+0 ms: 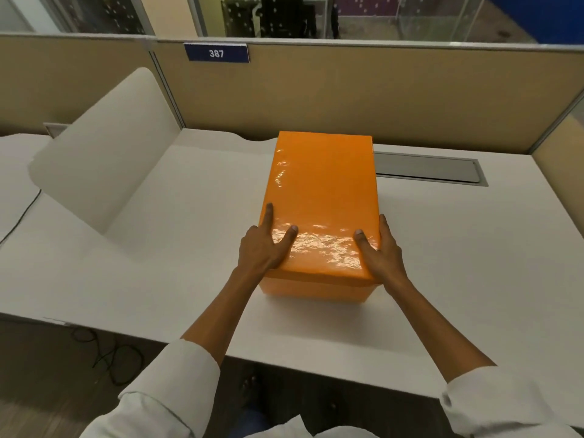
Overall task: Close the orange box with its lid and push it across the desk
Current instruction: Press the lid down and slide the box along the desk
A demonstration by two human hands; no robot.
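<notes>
- The orange box (316,287) is a tall rectangular block wrapped in glossy film that wrinkles and throws bright glare near its close end; its lid (322,197) sits fully down, overhanging the body as a slim lip.
- It stands at the middle of the matte white surface (458,248), long axis running from 6 to 12 o'clock, far short end just beside the beige partition (347,90).
- The left hand (260,251) rests on the lid's near corner at 7 o'clock, fingers (268,213) spread flat along the left edge, thumb on top.
- The right hand (384,251) cups the near corner at 5 o'clock, thumb on the lid, fingers wrapped down the right side; both hands press the lid rather than clench it.
- At 2 o'clock a grey recessed cable tray (429,169) lies flush in the surface, touching the box's right flank.
- At 10 o'clock a rounded white divider panel (104,153) stands well apart.
- Bare surface extends widely toward 3 and 9 o'clock; little room remains toward 12.
</notes>
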